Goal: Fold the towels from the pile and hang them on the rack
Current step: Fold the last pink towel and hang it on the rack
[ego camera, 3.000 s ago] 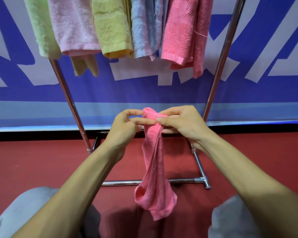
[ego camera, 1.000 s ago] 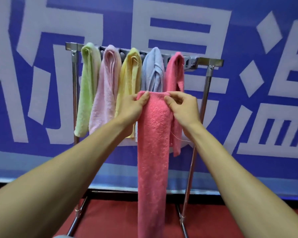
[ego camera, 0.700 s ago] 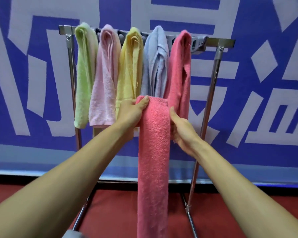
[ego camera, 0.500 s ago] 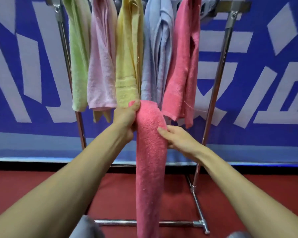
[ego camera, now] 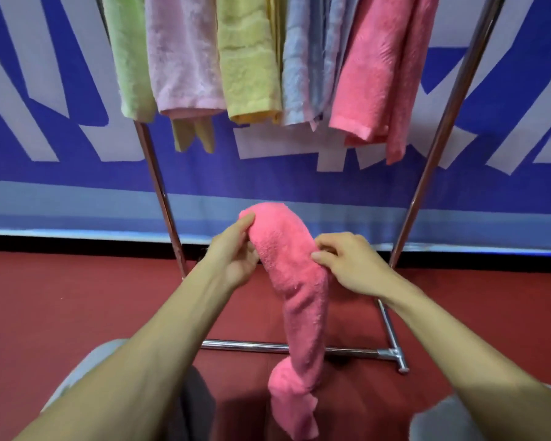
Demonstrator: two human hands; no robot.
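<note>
Nearest to us were two knees in grey trousers [ego camera: 86, 370], low at the left and at the right. Between them hung the lower end of the pink towel [ego camera: 299, 297], bunched and twisted; we could not tell if it touched the red floor [ego camera: 61, 297]. The towel's long axis ran almost vertical, with the top leaning a little to the left. Its top was bent over into a round hump. The cloth looked like fluffy terry, rolled into a narrow band.

The left hand [ego camera: 233, 259] gripped the hump from the left, thumb lying on the upper edge. The right hand [ego camera: 353, 265] pinched the right edge a little lower with curled fingers. So both hands were closed on this towel, one at each side.

Behind it lay the base bar of the rack [ego camera: 245, 345], and its two poles rose slanted, leaving an open gap around the hands. Above, five towels hung side by side, hems free: the green towel [ego camera: 128, 58], pale pink towel [ego camera: 185, 52], yellow towel [ego camera: 248, 58], blue towel [ego camera: 306, 58] and coral towel [ego camera: 372, 65]. Farthest was a blue and white banner [ego camera: 45, 173].
</note>
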